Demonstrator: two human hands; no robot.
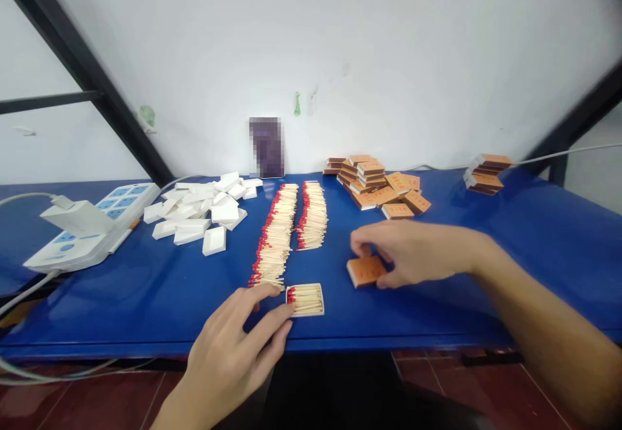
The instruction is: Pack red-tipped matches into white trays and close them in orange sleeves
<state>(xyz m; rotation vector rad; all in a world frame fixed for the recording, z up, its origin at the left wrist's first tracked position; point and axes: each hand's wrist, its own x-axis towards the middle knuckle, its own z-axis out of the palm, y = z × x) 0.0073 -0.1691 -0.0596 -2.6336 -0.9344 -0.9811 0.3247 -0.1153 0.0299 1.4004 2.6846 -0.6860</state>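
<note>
A white matchbox tray (322, 300) filled with red-tipped matches lies near the front of the blue table. My left hand (238, 339) is at its left side, fingers stretched and apart, one fingertip on the tray's left end. To the right, my right hand (413, 252) has its thumb and fingers around an orange matchbox cover (364, 271), low over or on the table; which, I cannot tell. Behind the tray run two rows of loose matches, a longer left row (276, 229) and a shorter right row (313, 213).
White trays (214, 241) are heaped at the left. Orange matchbox covers (374, 187) are piled at the back right, with a small stack (488, 172) farther right. A power strip (97, 223) with a plugged-in adapter sits at the left edge. A blurred dark panel (267, 147) leans against the wall.
</note>
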